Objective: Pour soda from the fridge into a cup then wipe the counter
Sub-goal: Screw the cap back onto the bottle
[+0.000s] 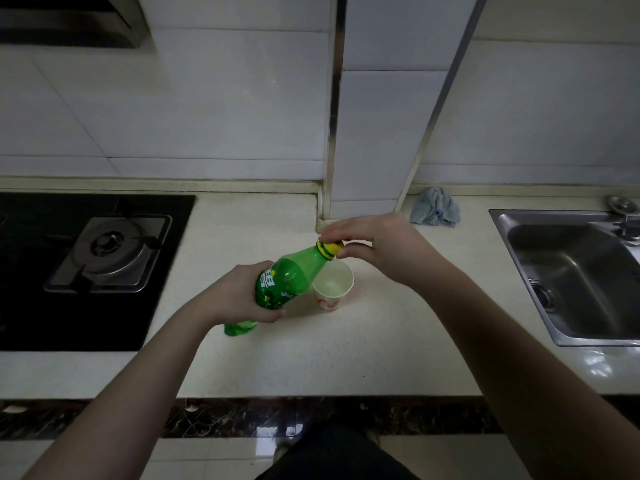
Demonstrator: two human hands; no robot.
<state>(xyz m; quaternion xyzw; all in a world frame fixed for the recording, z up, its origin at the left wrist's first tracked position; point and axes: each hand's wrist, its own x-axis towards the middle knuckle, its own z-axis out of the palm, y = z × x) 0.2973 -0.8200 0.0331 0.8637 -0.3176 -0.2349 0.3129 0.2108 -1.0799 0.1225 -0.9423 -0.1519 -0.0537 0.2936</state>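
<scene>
Soda bottle [284, 282], green plastic with a yellow cap [329, 248], is held tilted above the desk [346, 358], neck pointing up and to the right, base low and to the left; the left hand [239, 296] grips it round the labelled middle, fingers curled behind the body and thumb under it near the base; the right hand [374, 247] is at the cap, thumb and fingers [332, 232] pinching it from either side, so both sets of fingers are clamped, one on the bottle and one on the cap; whether the cap is tight or loosened cannot be told. The cup [333, 287], white paper with an orange mark low on its side, stands upright on the desk just right of the bottle, its rim partly under the neck; its inside looks pale, and any liquid in it cannot be made out. A blue cloth [435, 206] lies crumpled at the back of the desk against the tiled wall [207, 98], well apart from the cup; a steel sink [581, 271] is set into the desk at the right, with a tap [627, 220] at its far edge; a black hob [69, 265] with one burner [110, 251] is at the left; a dark hood [69, 19] shows in the upper left corner.
</scene>
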